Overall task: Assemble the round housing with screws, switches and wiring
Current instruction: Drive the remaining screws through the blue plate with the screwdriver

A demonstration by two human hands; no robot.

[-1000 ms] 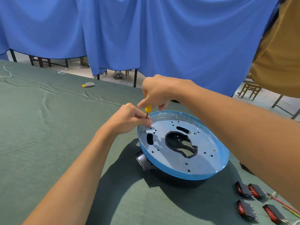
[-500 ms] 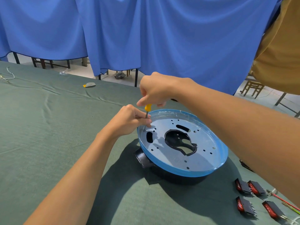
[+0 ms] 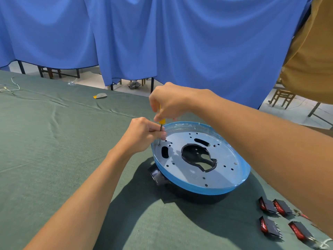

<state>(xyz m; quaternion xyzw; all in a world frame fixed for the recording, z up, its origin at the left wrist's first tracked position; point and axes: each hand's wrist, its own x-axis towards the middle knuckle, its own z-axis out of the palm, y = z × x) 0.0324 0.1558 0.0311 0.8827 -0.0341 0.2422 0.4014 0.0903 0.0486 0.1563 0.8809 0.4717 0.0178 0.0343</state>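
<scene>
Blue curtain (image 3: 180, 42), green tablecloth (image 3: 45, 141), perhaps a tape scrap (image 3: 100, 96)

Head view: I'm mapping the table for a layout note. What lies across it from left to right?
White wire → yellow-grey scrap → round housing → red switches.

Checked for text, labels, brands, numbers and signs: none legible. Faint pale marks noted on the far rim of the round housing (image 3: 185, 125), too blurred to read. Nothing readable on the red switches (image 3: 266, 206) lying on the tabletop (image 3: 54, 141).
</scene>
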